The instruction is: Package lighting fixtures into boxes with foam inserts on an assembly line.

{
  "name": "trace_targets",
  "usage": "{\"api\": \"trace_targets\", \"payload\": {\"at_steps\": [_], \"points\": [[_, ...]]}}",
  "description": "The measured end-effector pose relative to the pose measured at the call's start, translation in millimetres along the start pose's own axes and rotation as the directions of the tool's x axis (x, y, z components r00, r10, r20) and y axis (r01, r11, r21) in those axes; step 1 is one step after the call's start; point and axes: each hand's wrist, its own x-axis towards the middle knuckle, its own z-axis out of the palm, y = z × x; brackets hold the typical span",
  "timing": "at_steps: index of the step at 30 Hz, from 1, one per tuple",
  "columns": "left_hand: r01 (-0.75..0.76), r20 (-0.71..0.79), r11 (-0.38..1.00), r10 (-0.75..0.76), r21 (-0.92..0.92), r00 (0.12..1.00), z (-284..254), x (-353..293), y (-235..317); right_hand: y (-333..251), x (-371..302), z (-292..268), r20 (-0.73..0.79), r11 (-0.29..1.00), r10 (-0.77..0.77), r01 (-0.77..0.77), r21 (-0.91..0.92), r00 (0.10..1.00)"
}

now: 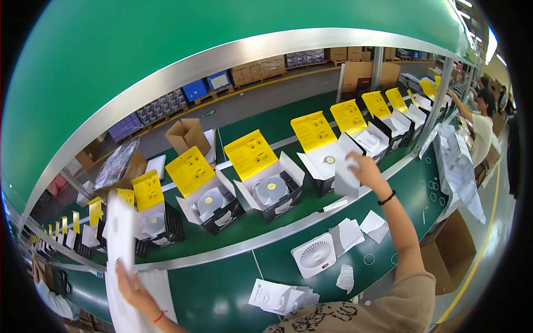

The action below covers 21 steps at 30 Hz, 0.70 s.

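Observation:
My left hand (133,291) grips the lower end of a long, flat white piece (120,233); its top is smeared by motion, and its kind is unclear. My right hand (363,169) pinches a pale sheet (347,180) by its upper edge, at the front of an open black box (323,187) with a yellow printed lid. White packing and a small round yellow-centred spot show in that box. Left of it, another open box (282,208) holds a round grey part with a yellow label. On the bench below my right arm lies a white square fan (315,256).
More yellow-lidded boxes (149,191) line the green conveyor (266,225). Leaflets (280,298), white slips (345,278) and loose sheets (348,234) lie on the green bench. A metal post (438,105) stands at right. Co-workers (482,127) are farther along; an open carton (452,250) sits beside the bench.

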Motion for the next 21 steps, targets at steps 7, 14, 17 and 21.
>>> {"api": "trace_targets", "payload": {"at_steps": [7,14,17,21], "points": [[-0.402,0.189,0.851,0.479,-0.337,0.857,62,-30,128,-46,43,49,-0.088,0.961,-0.257,0.245,-0.126,0.962],[-0.371,0.217,0.778,0.532,-0.507,0.818,87,-72,144,-195,25,48,0.652,-0.004,-0.059,-0.654,0.757,0.756],[-0.308,0.287,0.736,0.560,-0.602,0.778,86,-64,145,-166,24,35,0.589,0.462,-0.182,-0.460,0.758,0.788],[-0.212,0.209,0.822,0.368,-0.529,0.906,83,-36,108,-181,32,36,0.623,0.368,-0.344,-0.509,0.778,0.703]]}}
